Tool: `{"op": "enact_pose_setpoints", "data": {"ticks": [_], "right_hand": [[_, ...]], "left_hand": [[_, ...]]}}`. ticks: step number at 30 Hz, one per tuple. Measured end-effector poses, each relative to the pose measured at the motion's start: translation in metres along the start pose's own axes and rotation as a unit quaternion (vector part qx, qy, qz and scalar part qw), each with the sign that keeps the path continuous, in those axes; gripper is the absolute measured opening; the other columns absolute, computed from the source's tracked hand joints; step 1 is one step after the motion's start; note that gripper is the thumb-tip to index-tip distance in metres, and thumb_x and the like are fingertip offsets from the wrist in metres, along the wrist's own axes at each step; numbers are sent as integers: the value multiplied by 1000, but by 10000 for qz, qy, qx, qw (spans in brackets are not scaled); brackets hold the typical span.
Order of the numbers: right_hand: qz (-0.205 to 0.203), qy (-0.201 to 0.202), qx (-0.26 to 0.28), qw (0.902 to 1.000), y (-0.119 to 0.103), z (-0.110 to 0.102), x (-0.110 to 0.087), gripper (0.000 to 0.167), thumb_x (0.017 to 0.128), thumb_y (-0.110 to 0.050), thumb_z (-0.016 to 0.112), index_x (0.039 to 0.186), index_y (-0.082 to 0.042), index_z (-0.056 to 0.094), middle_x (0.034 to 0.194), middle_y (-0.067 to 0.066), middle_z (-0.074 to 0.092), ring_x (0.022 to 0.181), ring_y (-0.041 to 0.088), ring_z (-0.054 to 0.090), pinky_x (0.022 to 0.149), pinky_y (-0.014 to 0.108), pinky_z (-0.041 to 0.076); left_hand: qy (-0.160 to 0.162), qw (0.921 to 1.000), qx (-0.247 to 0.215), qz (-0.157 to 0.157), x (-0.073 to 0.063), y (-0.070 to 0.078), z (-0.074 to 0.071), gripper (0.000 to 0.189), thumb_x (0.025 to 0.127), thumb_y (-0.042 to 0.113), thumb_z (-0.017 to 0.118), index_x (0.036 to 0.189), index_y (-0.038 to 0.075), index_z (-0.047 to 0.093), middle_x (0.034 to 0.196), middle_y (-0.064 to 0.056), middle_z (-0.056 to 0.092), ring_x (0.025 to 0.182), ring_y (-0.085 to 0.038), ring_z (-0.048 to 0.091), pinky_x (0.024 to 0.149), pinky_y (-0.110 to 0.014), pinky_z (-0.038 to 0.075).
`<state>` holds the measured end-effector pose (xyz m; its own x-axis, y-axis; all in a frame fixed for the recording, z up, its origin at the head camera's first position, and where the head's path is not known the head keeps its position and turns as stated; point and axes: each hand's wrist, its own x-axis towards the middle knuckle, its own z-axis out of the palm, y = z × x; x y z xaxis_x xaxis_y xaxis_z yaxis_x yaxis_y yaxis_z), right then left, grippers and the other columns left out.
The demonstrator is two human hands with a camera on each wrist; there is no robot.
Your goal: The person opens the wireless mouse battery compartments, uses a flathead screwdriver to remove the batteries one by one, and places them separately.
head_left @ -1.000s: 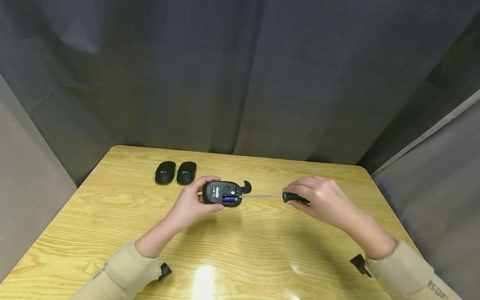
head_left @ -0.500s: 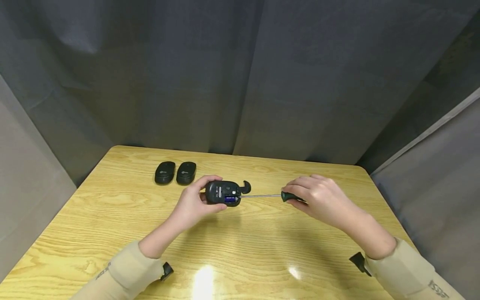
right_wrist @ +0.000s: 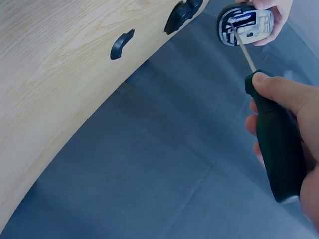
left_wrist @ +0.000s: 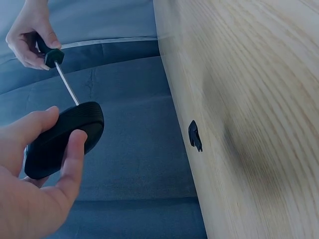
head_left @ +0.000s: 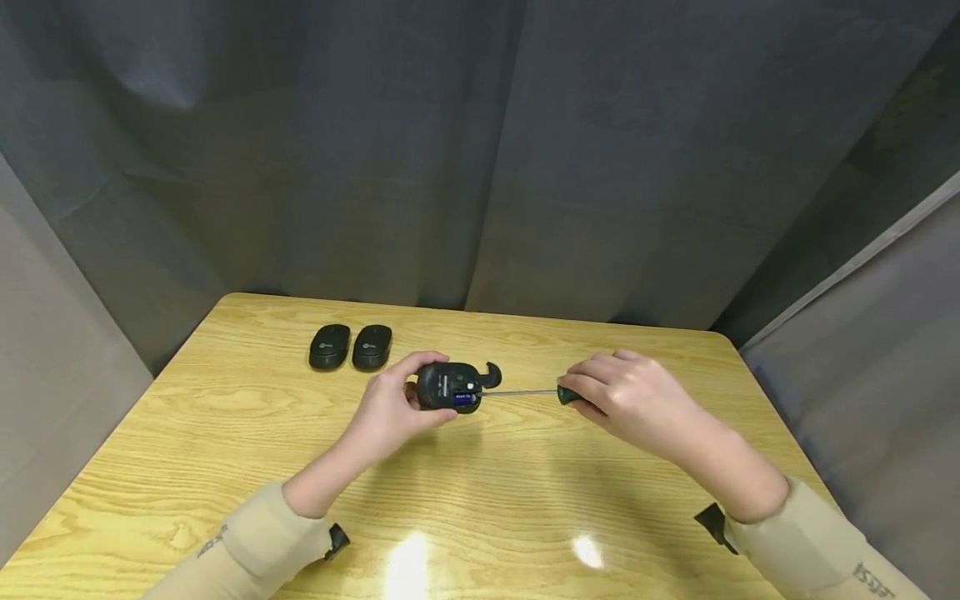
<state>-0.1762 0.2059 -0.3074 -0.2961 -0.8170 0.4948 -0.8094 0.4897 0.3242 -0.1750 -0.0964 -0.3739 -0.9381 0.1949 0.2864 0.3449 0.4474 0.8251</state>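
Observation:
My left hand (head_left: 392, 410) grips a black computer mouse (head_left: 437, 383) by its sides above the table, its underside turned towards the head camera. The battery bay lies uncovered, and a blue battery (head_left: 464, 399) sits inside. From the right, my right hand (head_left: 633, 402) holds a screwdriver (right_wrist: 275, 144) by its dark green handle. Its thin metal shaft reaches into the bay beside the battery; the head view is too small to tell exactly what the tip touches. In the right wrist view, the thumb presses along the handle near its collar.
A small curved black cover (left_wrist: 195, 135) lies on the wooden table (head_left: 480, 483), just behind the held mouse in the head view. Two more black mice, a left one (head_left: 329, 347) and a right one (head_left: 372, 347), stand side by side at the back left. Dark curtains (head_left: 480, 167) hang behind.
The mouse has shifted a little to the right and its underside has tilted slightly. My right hand has drifted slightly left with the screwdriver, whose tip stays at the battery bay.

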Motion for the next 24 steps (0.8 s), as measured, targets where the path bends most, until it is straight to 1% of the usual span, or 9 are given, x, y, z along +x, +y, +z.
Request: {"op": "enact_pose_setpoints", "data": {"ticks": [4,11,17,24], "right_hand": [[-109,-59,-202,9997,-7,-3,4,32,65,-13,84,93,-3,70,86,5,69,75,18,66,61,33,54],[-155,-204,-524,9983,-17,-7,11,27,66,-6,81,90,-3,69,82,3,67,73,17,64,58,29,50],[-181,-223,-620,9977,-21,-10,15,24,67,-3,79,88,-4,68,81,3,66,71,17,63,55,26,47],[-128,-283,-602,9977,-21,-13,17,23,68,-4,79,89,-4,69,81,3,67,71,17,63,53,26,45]], "left_hand": [[107,9997,151,146,-1,0,2,64,61,11,88,118,18,61,110,-6,65,53,-10,54,49,-23,50],[157,9994,181,235,-2,-2,4,63,61,10,88,118,18,61,112,-5,64,55,-10,55,50,-23,51],[172,9993,235,243,-3,-2,4,63,62,10,88,118,19,61,112,-4,64,56,-9,56,50,-22,52],[242,9992,237,221,-3,0,4,63,61,11,89,117,20,61,112,-3,64,56,-10,55,50,-22,51]]}}
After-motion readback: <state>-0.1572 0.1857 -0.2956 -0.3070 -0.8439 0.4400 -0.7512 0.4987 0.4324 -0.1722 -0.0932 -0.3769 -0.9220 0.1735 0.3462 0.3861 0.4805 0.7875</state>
